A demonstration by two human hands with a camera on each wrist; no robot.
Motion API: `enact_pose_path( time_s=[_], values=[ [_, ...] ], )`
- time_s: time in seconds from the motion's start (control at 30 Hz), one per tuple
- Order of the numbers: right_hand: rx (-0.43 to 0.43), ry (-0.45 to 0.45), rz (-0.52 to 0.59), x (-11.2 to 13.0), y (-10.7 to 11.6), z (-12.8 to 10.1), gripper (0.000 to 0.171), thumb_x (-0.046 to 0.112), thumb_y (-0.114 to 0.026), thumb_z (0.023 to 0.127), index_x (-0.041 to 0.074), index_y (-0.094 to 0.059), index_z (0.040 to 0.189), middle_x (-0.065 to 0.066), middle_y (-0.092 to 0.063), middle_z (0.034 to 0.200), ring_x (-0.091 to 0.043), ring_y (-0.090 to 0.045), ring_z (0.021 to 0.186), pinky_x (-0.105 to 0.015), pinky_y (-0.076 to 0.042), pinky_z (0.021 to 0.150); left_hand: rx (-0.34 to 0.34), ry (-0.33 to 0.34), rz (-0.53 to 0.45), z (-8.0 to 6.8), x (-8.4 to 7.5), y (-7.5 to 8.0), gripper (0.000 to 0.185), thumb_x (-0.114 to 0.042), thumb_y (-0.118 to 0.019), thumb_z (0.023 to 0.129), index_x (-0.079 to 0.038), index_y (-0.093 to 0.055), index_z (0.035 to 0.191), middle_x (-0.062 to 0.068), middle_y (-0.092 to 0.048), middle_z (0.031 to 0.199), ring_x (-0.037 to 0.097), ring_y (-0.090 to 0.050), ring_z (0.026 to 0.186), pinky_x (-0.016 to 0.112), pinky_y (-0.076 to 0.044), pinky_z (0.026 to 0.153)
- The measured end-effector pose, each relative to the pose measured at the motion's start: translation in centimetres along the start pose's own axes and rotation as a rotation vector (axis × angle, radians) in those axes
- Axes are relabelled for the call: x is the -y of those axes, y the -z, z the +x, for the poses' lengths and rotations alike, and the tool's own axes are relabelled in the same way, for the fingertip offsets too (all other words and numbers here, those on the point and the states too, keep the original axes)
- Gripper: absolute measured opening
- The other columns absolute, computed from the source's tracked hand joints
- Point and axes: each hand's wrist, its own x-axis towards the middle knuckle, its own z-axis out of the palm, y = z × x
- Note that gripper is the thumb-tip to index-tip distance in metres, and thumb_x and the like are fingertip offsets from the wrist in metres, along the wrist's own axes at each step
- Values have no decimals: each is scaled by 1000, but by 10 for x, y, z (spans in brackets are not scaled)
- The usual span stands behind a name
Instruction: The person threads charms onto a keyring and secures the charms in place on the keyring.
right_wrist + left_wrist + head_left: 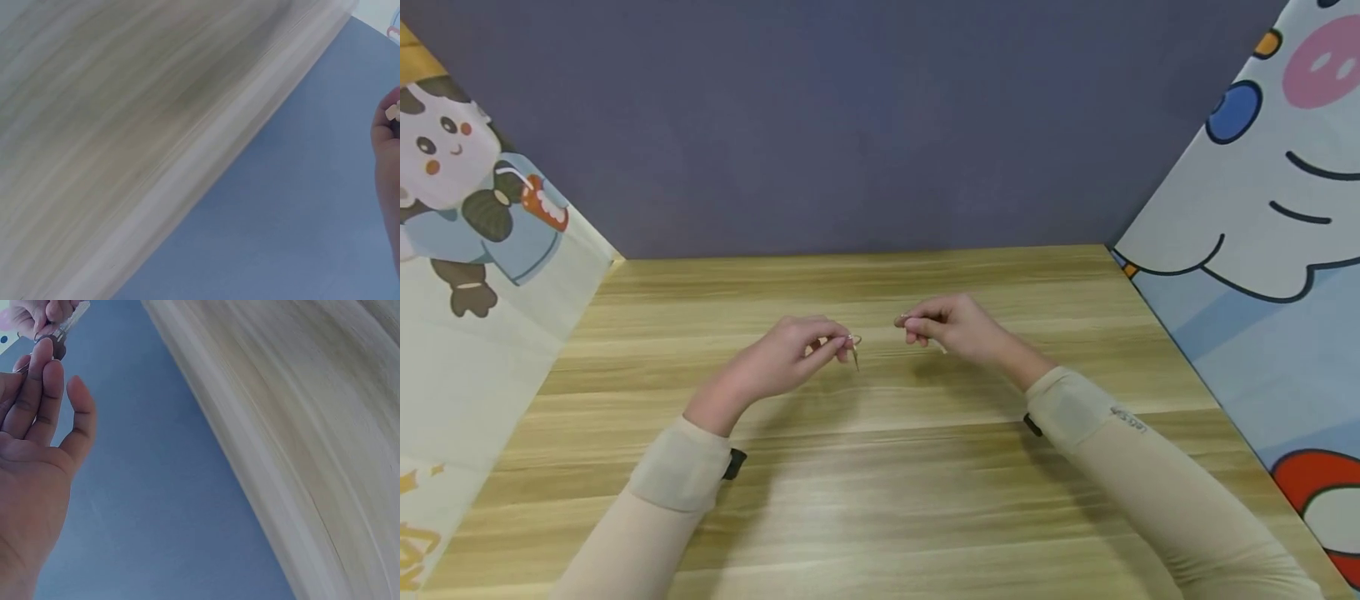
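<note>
Over the middle of the table, my left hand (786, 354) pinches a thin metal key ring (857, 338) between thumb and forefinger. A key (856, 360) hangs down from the ring; the left wrist view shows its dark bow and silvery blade (75, 315). My right hand (957, 327), a short gap away to the right, pinches a small thing that looks like another key (901, 320). Fingers hide most of it, and a pale end (392, 112) sticks out in the right wrist view. Both hands are raised above the tabletop.
The wood-grain table (880, 500) spreads under both forearms. A dark grey-blue panel (865, 125) stands along its far edge. Cartoon-printed panels flank it on the left (512, 350) and on the right (1225, 325).
</note>
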Motion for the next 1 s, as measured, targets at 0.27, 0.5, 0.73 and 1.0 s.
enact_pose_path(
  time_s=[0.27, 0.5, 0.73, 1.0],
  values=[
    [35, 66, 10, 10, -7, -1, 21, 4, -62, 107, -5, -77, 118, -24, -78, 98, -27, -70, 82, -23, -54, 64, 32, 14, -103, 4, -5, -5, 22, -10, -56, 111, -6, -76, 120, 2, -79, 101, 14, -73, 96, 37, -64, 85],
    [59, 167, -64, 18, -15, -7, 16, 0, -67, 102, -4, -80, 110, -15, -80, 92, -23, -69, 76, -23, -55, 64, 33, -25, -109, 8, -9, -9, 22, -10, -56, 111, -6, -75, 120, 1, -78, 100, 15, -73, 96, 36, -64, 86],
    [62, 349, -189, 23, -23, -10, 12, 1, -71, 99, 0, -82, 105, -8, -81, 88, -13, -70, 73, -25, -59, 65, 37, -62, -89, 11, -11, -13, 19, -9, -57, 110, -5, -76, 115, 1, -76, 96, 15, -68, 88, 32, -61, 80],
    [25, 454, -281, 20, -26, -13, 11, 1, -73, 97, 0, -81, 105, -5, -80, 87, -8, -68, 71, -22, -56, 62, 44, -52, 13, 12, -13, -15, 18, -13, -60, 110, -6, -76, 115, 1, -74, 93, 10, -57, 74, 25, -51, 67]
  ],
)
